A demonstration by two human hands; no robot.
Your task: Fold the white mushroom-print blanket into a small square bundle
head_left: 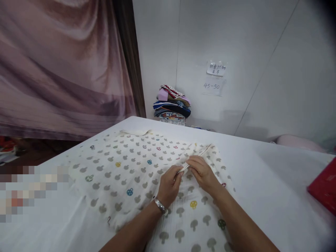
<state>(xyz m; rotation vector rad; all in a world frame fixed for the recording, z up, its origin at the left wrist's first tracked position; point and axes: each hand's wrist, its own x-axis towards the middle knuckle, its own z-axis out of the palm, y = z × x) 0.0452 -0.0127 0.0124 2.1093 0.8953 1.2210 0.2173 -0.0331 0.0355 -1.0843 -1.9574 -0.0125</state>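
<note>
A cream cloth (123, 164) printed with grey and coloured mushrooms lies spread on the white table (262, 175). My left hand (169, 185), with a metal watch at the wrist, pinches a thin white strip (195, 157) at the cloth's folded edge. My right hand (202, 171) lies beside it with its fingers closed on the same strip. Both hands meet at the middle of the cloth, near its right side.
A pile of folded coloured clothes (172, 105) stands at the table's far edge by the white wall. A red object (324, 187) lies at the right edge. A pink curtain (60, 66) hangs at the left. Paper notes (215, 69) are stuck on the wall.
</note>
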